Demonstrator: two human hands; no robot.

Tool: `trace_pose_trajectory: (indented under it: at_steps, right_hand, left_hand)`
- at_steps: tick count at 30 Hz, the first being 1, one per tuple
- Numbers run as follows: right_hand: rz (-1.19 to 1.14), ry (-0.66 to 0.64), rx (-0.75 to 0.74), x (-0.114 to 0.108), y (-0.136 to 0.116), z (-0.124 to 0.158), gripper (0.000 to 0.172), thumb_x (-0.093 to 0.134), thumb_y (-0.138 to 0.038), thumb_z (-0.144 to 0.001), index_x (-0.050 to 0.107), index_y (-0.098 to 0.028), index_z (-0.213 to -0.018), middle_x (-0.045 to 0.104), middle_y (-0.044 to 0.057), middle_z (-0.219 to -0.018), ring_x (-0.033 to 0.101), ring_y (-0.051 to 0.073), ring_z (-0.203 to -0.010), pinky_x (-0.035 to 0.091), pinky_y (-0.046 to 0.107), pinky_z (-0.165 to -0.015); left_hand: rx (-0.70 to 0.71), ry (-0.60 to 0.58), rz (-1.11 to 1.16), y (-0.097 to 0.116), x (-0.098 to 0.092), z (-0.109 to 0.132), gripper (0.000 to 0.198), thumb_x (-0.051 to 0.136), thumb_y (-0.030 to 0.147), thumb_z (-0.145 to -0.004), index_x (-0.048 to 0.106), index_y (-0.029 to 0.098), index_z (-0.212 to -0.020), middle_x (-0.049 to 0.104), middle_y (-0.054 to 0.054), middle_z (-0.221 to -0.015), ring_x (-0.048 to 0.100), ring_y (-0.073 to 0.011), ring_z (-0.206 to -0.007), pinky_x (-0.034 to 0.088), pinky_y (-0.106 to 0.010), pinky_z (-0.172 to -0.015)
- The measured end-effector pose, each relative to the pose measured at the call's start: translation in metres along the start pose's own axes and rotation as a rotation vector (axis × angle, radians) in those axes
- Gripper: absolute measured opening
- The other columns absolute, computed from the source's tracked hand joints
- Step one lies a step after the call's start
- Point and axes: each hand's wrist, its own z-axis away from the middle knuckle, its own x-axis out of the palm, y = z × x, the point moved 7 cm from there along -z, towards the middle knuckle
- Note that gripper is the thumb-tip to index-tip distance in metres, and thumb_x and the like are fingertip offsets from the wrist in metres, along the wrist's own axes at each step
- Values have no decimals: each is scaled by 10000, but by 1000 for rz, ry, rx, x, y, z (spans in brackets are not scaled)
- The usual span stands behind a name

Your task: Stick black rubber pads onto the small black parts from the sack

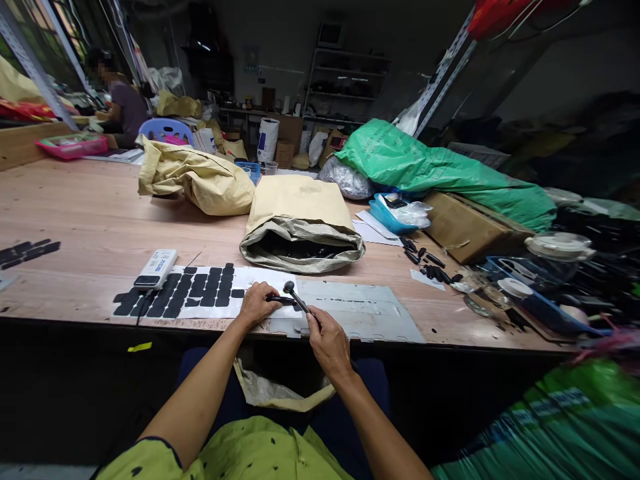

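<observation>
My left hand point(257, 301) rests closed at the table's near edge, pinching a small black piece point(280, 299) against a grey metal plate point(350, 308). My right hand point(327, 337) is closed around the handle of a small hammer point(296, 296), whose round head sits just above the black piece. Left of my hands lies a white sheet point(240, 293) covered with rows of black rectangular pads point(185, 290). A white power bank point(156, 268) with a cable lies on the sheet's left end.
An open tan sack point(300, 227) lies behind the plate, another tan sack point(195, 179) further left. A green bag point(440, 167), cardboard box point(470, 227), loose black parts point(430, 263) and containers crowd the right. A person sits far left at the back.
</observation>
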Motion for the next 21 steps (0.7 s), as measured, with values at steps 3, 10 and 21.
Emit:
trace_pose_trajectory:
  at_steps: [3, 10, 21]
  right_hand:
    - [7, -9, 30, 1, 5, 4, 338, 417, -342, -945, 672, -268, -1155, 700, 23, -1158, 647, 179, -1040, 485, 290, -900]
    - [41, -45, 74, -3, 9, 4, 349, 412, -357, -947, 669, -269, -1166, 691, 20, -1169, 640, 182, -1036, 475, 293, -882]
    - [414, 100, 31, -3, 33, -62, 272, 506, -267, -942, 675, -256, -1155, 667, 35, -1004, 552, 167, -898, 347, 271, -765]
  left_hand:
    - [-6, 3, 2, 1, -1, 0, 125, 749, 232, -740, 746, 219, -864, 666, -14, -834, 537, -197, -848, 401, -316, -769]
    - [-9, 7, 10, 0, 0, 0, 137, 753, 225, -730, 735, 220, -866, 669, -3, -845, 539, -189, -859, 408, -307, -773]
    - [38, -27, -24, 3, -3, 1, 107, 698, 289, -770, 735, 209, -831, 658, -21, -852, 548, -207, -861, 406, -330, -773]
